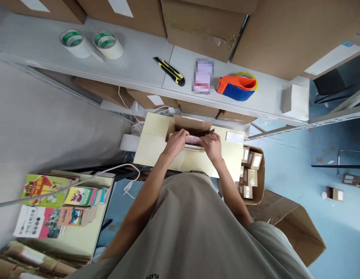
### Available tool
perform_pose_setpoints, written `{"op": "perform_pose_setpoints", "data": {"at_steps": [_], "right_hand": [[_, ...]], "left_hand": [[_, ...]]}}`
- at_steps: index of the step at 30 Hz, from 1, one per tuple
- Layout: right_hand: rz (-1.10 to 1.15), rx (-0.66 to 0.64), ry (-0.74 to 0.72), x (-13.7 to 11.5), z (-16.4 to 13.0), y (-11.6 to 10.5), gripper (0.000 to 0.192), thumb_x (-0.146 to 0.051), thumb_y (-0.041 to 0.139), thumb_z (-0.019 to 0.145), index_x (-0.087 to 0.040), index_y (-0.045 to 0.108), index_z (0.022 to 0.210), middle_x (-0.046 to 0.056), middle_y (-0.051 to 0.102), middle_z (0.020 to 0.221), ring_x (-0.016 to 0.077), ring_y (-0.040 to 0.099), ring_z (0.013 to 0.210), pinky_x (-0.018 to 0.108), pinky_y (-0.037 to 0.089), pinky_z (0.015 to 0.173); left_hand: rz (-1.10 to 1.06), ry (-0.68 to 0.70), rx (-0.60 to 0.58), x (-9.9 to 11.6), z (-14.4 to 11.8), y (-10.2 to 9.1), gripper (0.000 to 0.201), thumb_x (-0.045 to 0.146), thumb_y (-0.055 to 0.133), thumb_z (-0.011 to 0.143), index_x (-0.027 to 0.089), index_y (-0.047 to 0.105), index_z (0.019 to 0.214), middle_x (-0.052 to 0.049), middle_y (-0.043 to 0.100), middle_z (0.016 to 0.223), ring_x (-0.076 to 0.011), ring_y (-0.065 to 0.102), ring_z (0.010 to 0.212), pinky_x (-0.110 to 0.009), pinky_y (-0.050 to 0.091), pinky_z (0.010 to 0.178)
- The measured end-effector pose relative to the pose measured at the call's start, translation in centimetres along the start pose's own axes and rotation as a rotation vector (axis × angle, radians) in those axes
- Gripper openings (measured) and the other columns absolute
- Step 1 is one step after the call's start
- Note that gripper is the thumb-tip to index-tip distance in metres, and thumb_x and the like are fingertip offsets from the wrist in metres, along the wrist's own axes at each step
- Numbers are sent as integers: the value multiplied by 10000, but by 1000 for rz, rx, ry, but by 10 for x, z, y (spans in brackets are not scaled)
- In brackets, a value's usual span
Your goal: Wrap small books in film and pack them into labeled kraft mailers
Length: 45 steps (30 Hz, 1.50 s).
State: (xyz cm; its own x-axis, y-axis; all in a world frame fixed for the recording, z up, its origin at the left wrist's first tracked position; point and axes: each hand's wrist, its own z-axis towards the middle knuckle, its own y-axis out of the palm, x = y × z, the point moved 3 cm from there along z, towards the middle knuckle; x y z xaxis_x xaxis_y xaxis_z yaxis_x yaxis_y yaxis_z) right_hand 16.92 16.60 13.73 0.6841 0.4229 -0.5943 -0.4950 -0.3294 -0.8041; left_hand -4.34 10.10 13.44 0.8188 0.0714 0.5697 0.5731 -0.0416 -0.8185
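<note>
A small cardboard box stands with its flaps up on the pale yellow table. Inside its opening lies a pinkish item that looks wrapped in clear plastic; its exact kind cannot be made out. My left hand reaches over the box's left side, fingers closed at the left end of the wrapped item. At the other end, my right hand has its fingers pinched on the item by the box's right edge. Fingertips of both hands are partly hidden. A white slip lies on the table to the right of the box.
On the shelf ahead are tape rolls, a yellow-black utility knife, an orange-blue tape dispenser and large cartons. An open carton of small boxes stands right; books and a cable are left.
</note>
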Motion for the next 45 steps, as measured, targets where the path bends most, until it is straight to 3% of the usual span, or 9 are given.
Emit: {"op": "perform_pose_setpoints", "data": {"at_steps": [5, 9, 13, 18, 24, 27, 34, 40, 45], "right_hand": [[-15, -97, 92, 10, 6, 20, 300, -97, 656, 1054, -196, 904, 1191, 165, 875, 1305, 342, 741, 1408, 569, 377, 1413], [33, 136, 142, 31, -12, 10, 375, -225, 671, 1088, -182, 808, 1435, 184, 676, 1697, 353, 537, 1668, 604, 387, 1423], [137, 271, 345, 56, -48, -1, 664, -591, 750, 1057, -132, 724, 1537, 279, 682, 1654, 437, 604, 1598, 695, 465, 1355], [434, 171, 478, 55, -72, 19, 921, -861, 738, 939, -153, 736, 1528, 256, 789, 1508, 412, 782, 1371, 638, 649, 1162], [378, 30, 359, 24, -68, 43, 723, -617, 948, 859, -244, 805, 1461, 168, 605, 1774, 372, 658, 1587, 546, 554, 1324], [311, 52, 366, 26, -64, 44, 610, -540, 853, 972, -208, 780, 1479, 192, 695, 1675, 373, 723, 1503, 558, 581, 1289], [204, 119, 549, 57, -43, 42, 528, -322, 631, 1039, -149, 716, 1531, 236, 751, 1513, 306, 854, 1071, 516, 704, 1016], [277, 190, 441, 67, -6, 41, 870, -428, 697, 1005, -176, 448, 1800, 279, 581, 1716, 379, 688, 1466, 583, 646, 1144], [380, 190, 382, 63, 10, 34, 1002, -554, 744, 998, -166, 349, 1834, 263, 658, 1648, 362, 663, 1477, 586, 590, 1213]], "left_hand": [[-103, 12, -66, -22, 9, 14, 286, 191, 595, 1033, 198, 816, 1214, -199, 790, 1287, -424, 718, 1345, -609, 507, 1273], [-130, -36, 173, -47, -7, -3, 487, 235, 691, 1008, 161, 711, 1489, -244, 603, 1689, -486, 398, 1717, -697, 277, 1436], [-180, -243, 313, -84, -37, -13, 663, 362, 797, 980, 158, 606, 1581, -288, 598, 1657, -496, 506, 1626, -689, 395, 1376], [-347, -316, 197, -101, -55, 7, 611, 439, 829, 955, 209, 653, 1493, -213, 737, 1481, -417, 701, 1434, -584, 548, 1260], [-446, -119, 13, -81, -60, 30, 719, 517, 922, 905, 199, 687, 1506, -220, 706, 1605, -419, 655, 1528, -550, 500, 1323], [-422, -146, 44, -85, -61, 34, 659, 484, 846, 994, 191, 665, 1556, -222, 749, 1532, -413, 690, 1473, -561, 521, 1291], [-343, -294, 109, -113, -25, 29, 808, 276, 806, 977, 192, 522, 1729, -231, 685, 1529, -359, 783, 1286, -509, 605, 1169], [-404, -103, -4, -111, 31, 14, 1387, 221, 978, 758, 204, 174, 1888, -283, 224, 1930, -491, 339, 1773, -606, 353, 1430], [-370, -32, -33, -103, 40, 3, 1375, 135, 948, 729, 193, 198, 1879, -279, 444, 1795, -486, 462, 1684, -622, 417, 1387]]}}
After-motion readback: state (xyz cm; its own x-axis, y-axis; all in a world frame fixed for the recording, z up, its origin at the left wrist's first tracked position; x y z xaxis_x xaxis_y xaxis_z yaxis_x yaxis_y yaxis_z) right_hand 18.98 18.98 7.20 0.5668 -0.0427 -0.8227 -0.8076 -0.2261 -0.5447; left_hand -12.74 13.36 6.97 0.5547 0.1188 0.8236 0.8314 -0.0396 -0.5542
